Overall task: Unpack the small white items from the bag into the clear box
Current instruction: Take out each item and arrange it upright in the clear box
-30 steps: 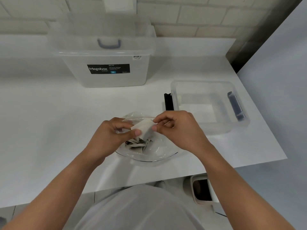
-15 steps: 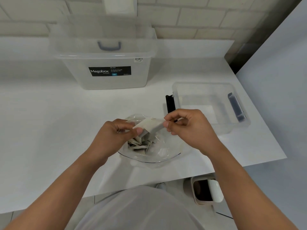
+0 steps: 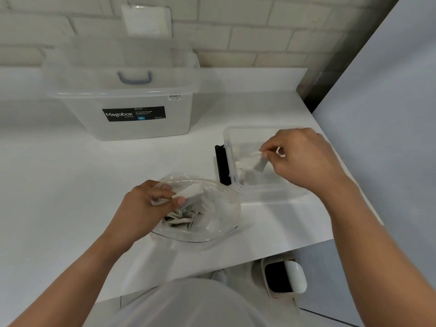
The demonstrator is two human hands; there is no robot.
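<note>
A clear plastic bag [image 3: 212, 223] lies on the white table near its front edge, with several small white packets [image 3: 181, 218] inside. My left hand [image 3: 146, 208] is at the bag's mouth and pinches one white packet [image 3: 188, 192] between thumb and fingers. My right hand [image 3: 304, 159] hovers over the small clear box [image 3: 259, 187] at the right and holds another white packet [image 3: 258, 162] by its top edge, hanging inside the box's opening. One or two white packets [image 3: 240, 171] lie in the box at its left wall.
A large clear Megabox tub [image 3: 132, 109] with a lid stands at the back by the brick wall. A black clip [image 3: 221, 166] sits on the small box's left end. A grey wall panel [image 3: 389, 138] borders the table's right. A bin [image 3: 283, 277] stands on the floor below.
My right hand has carried a white packet from the bag rightward to above the clear box. My left hand stayed at the bag and now pinches another packet.
</note>
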